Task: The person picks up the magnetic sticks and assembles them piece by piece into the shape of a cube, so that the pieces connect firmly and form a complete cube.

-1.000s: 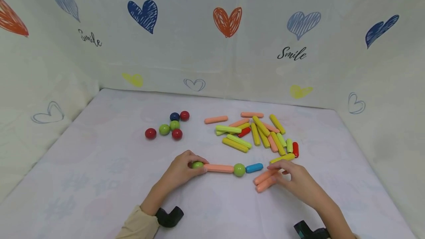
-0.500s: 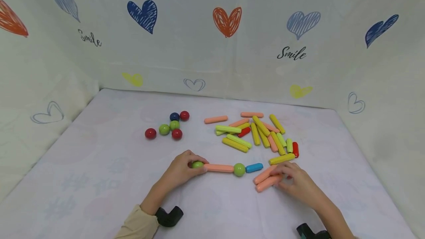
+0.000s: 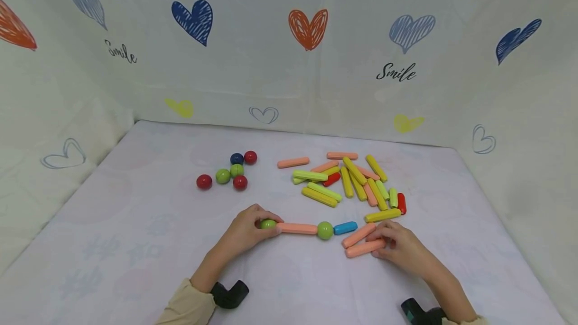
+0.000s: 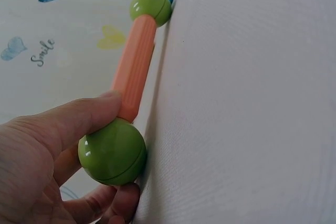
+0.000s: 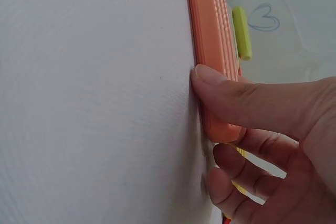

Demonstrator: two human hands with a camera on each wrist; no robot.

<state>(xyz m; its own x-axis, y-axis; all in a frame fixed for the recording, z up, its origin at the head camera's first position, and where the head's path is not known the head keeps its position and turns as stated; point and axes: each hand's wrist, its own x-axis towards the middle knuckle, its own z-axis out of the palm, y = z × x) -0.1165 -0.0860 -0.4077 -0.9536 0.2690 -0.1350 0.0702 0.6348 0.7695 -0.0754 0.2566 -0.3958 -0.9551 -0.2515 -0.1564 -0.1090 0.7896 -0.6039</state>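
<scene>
My left hand [image 3: 250,228] grips a green ball [image 4: 113,151] joined to one end of an orange ribbed stick [image 3: 298,228]. On the stick's other end sits a second green ball [image 3: 325,230], with a short blue stick [image 3: 345,227] extending from its right side. To the right, my right hand [image 3: 403,246] pinches the near end of a loose orange stick [image 5: 212,35] between thumb and fingers. Another orange stick [image 3: 358,234] lies just behind it, its right end close to the fingertips. In the right wrist view the held stick lies along the white tabletop.
Several loose yellow, lime, orange and red sticks [image 3: 346,184] are heaped behind the right hand. Farther left lie red balls [image 3: 204,182], green balls [image 3: 223,176] and one blue ball [image 3: 237,159]. A white curtain [image 3: 262,64] with printed hearts hangs behind the table.
The right hand has shifted its hold on the nearer orange stick. That stick has turned slightly away from the one behind it, widening the gap. The left hand stays in place.
</scene>
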